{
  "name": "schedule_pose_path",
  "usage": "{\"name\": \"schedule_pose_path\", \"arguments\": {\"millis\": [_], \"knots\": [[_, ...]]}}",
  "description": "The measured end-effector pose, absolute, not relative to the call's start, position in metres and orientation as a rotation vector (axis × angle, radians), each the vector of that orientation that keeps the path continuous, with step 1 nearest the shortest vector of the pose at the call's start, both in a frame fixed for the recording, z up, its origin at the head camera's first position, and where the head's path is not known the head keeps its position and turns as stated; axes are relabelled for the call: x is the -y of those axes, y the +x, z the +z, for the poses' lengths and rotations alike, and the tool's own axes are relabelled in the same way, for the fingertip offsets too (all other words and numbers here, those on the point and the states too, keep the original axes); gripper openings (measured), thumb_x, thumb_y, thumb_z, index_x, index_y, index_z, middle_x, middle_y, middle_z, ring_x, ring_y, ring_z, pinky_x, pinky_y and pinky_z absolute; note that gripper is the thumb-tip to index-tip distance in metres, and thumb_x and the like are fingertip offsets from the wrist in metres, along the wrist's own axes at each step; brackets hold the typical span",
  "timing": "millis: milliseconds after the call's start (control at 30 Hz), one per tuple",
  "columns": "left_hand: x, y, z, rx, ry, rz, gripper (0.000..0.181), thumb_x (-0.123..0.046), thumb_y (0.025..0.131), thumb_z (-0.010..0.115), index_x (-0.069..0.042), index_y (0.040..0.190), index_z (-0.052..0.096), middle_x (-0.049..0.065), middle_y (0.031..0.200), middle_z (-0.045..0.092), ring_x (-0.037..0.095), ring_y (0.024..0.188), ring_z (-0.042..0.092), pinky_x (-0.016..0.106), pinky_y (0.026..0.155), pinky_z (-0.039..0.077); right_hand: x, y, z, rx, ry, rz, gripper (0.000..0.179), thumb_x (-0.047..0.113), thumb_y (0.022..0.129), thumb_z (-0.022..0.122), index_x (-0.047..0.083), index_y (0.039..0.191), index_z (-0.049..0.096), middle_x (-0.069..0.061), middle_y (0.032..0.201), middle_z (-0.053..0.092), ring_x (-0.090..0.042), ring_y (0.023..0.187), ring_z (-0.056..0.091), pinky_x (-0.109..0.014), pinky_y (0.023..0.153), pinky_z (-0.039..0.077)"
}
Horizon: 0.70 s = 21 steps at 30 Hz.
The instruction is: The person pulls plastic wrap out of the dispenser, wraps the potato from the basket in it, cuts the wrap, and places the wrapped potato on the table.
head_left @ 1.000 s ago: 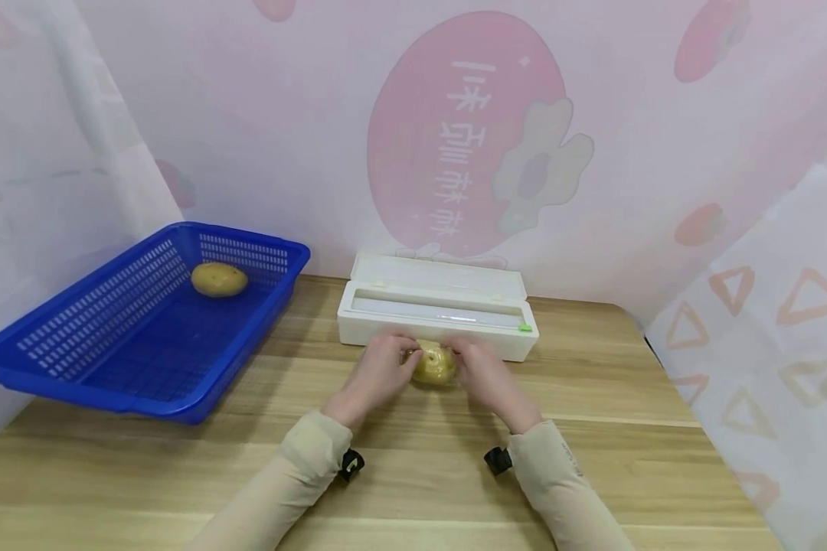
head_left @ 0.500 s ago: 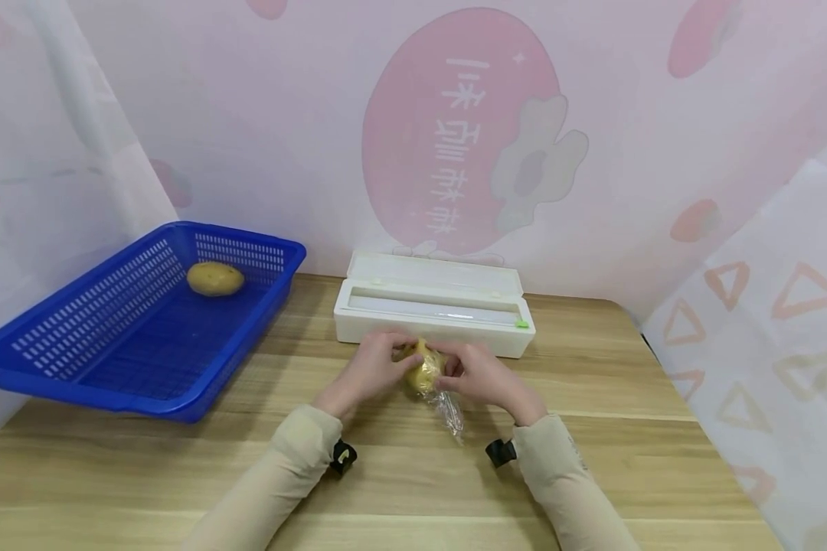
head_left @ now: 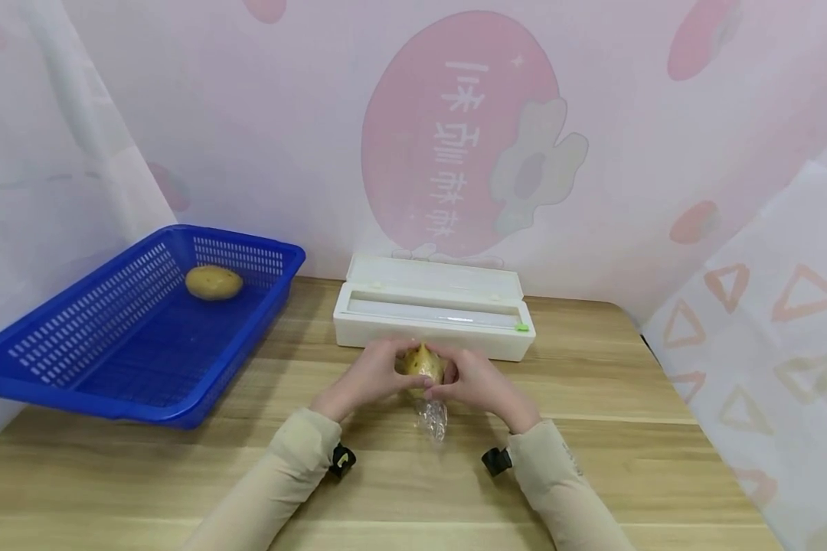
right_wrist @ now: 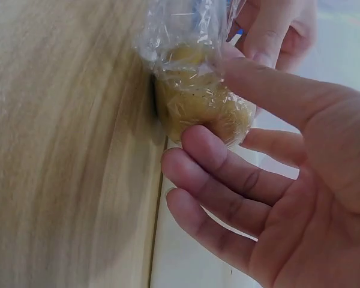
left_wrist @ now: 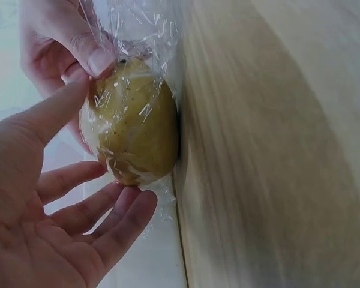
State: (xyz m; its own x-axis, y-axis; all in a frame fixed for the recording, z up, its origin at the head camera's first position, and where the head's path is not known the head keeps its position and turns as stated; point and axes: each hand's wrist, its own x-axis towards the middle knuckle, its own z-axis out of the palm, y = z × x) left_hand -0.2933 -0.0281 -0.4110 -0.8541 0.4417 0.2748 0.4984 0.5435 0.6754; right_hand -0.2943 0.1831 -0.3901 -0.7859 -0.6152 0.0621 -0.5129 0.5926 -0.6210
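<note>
A potato (head_left: pixel 423 369) covered in clear plastic wrap is held between both hands, close in front of a white wrap box. From the left, my left hand (head_left: pixel 374 376) grips it, thumb on the near side and fingertips at its far end. My right hand (head_left: pixel 474 383) holds it from the right in the same way, and the two thumbs meet at the near end. A loose, crinkled tail of plastic wrap (head_left: pixel 432 421) sticks out toward me over the table. In the left wrist view, the film clings shiny to the potato (left_wrist: pixel 135 123), its underside right at the wood.
The white wrap box (head_left: pixel 434 337) stands with its lid (head_left: pixel 434 277) raised, a roll of film inside and a green slider (head_left: pixel 521 327) at its right end. To the left, a blue basket (head_left: pixel 210 390) holds a bare potato (head_left: pixel 214 283). A printed curtain backs the wooden table (head_left: pixel 593 459).
The wrapped potato has been turned between the hands, and its loose film tail has come out toward me, swinging slightly left. The thumbs have come together at its near end.
</note>
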Motion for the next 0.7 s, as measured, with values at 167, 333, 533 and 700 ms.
{"name": "schedule_pose_path", "arguments": {"millis": [167,333,533,700], "knots": [[0.0270,-0.2937,-0.4121,2.687,-0.816,-1.235,0.058,-0.032,0.079,0.084,-0.007,0.127,0.065,0.005,0.111,0.068,0.019,0.096,0.061,0.038,0.084,0.049,-0.1819,-0.2947,-0.3922,-2.667,-0.930,-0.962,0.082,0.025,0.079,0.084,0.011,0.148,0.044,-0.002,0.068,0.062,-0.011,0.059,0.056,-0.027,0.053,0.047],[0.0275,-0.2919,-0.4154,2.701,-0.776,-1.231,0.057,-0.033,0.078,0.084,-0.008,0.127,0.065,0.005,0.112,0.068,0.018,0.098,0.060,0.037,0.086,0.049,-0.1798,-0.2928,-0.3945,-2.677,-0.916,-0.944,0.083,0.026,0.078,0.085,0.010,0.149,0.043,-0.002,0.066,0.061,-0.010,0.057,0.055,-0.027,0.051,0.046],[0.0297,-0.2900,-0.4141,2.712,-0.741,-1.251,0.055,-0.034,0.078,0.085,-0.011,0.125,0.067,0.003,0.110,0.068,0.018,0.098,0.061,0.038,0.085,0.049,-0.1767,-0.2916,-0.3927,-2.693,-0.901,-0.933,0.082,0.026,0.079,0.085,0.010,0.148,0.044,-0.003,0.064,0.059,-0.009,0.054,0.051,-0.026,0.048,0.043],[0.0312,-0.2906,-0.4128,2.705,-0.781,-1.300,0.056,-0.030,0.079,0.084,-0.007,0.127,0.065,0.006,0.112,0.068,0.022,0.101,0.062,0.040,0.088,0.050,-0.1765,-0.2921,-0.3928,-2.709,-0.885,-0.936,0.081,0.028,0.077,0.085,0.012,0.147,0.047,-0.004,0.063,0.059,-0.008,0.051,0.048,-0.025,0.047,0.040]]}}
